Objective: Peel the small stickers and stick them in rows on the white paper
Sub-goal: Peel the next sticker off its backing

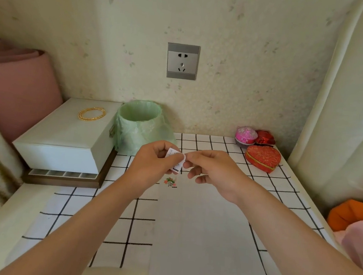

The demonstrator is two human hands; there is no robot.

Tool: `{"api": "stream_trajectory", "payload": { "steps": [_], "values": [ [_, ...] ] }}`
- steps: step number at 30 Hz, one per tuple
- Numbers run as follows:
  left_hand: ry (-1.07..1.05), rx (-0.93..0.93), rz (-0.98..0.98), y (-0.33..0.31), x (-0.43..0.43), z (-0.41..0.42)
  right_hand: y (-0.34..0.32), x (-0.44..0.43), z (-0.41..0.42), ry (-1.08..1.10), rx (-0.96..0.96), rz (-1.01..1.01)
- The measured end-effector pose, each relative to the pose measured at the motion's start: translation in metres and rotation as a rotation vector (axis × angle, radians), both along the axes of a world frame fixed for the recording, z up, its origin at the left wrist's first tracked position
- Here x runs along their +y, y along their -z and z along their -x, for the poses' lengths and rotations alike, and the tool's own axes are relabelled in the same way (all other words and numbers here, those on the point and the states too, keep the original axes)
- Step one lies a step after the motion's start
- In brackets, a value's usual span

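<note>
Seen from the person's head, two bare arms reach forward over a table covered by a white cloth with a black grid. The left hand holds a small sticker sheet in curled fingers, raised above the table. The right hand meets it from the other side, its thumb and forefinger pinching the sheet's right edge while the other fingers curl loosely below. Whether a sticker has come free there is too small to tell.

A sheet of white paper lies flat on the cloth beneath the hands and runs toward the viewer. One small red and green sticker sits near the paper's far left corner, just below the hands.

At the back left stands a white box with a gold chain on its lid. Just beside it is a bin lined with a green bag. At the back right are a red heart box, a pink round box and a small red box. A socket is on the wall behind.
</note>
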State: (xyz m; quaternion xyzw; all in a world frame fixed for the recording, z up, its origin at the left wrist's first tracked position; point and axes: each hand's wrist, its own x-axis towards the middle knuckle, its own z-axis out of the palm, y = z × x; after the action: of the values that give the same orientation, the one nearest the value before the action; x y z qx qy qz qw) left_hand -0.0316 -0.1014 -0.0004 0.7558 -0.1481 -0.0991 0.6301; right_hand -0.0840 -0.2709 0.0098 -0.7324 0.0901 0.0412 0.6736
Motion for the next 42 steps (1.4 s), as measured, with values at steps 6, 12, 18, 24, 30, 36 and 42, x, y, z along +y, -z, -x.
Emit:
{"api": "stream_trajectory", "payload": {
  "steps": [6, 12, 18, 24, 30, 36, 42],
  "values": [
    [0.004, 0.008, -0.006, 0.002, 0.004, 0.0, 0.003, 0.003, -0.001, 0.016, -0.024, 0.079],
    [-0.017, 0.014, 0.006, 0.004, 0.004, -0.001, 0.006, 0.005, -0.002, 0.023, -0.126, 0.215],
    [-0.023, 0.006, 0.013, 0.005, 0.003, -0.002, 0.007, 0.008, -0.005, 0.05, -0.149, 0.279],
    [0.002, -0.053, -0.024, 0.006, 0.004, 0.0, 0.007, 0.011, -0.003, 0.06, -0.178, 0.397],
    [0.042, -0.089, -0.041, 0.006, 0.007, 0.0, 0.007, 0.008, -0.003, 0.02, -0.228, 0.478],
    [0.083, -0.07, -0.012, 0.005, 0.01, -0.002, 0.003, 0.011, -0.002, 0.028, -0.153, 0.355],
    [0.056, 0.017, 0.066, 0.004, 0.009, -0.001, 0.004, 0.014, -0.002, 0.043, -0.065, 0.034]
  ]
}}
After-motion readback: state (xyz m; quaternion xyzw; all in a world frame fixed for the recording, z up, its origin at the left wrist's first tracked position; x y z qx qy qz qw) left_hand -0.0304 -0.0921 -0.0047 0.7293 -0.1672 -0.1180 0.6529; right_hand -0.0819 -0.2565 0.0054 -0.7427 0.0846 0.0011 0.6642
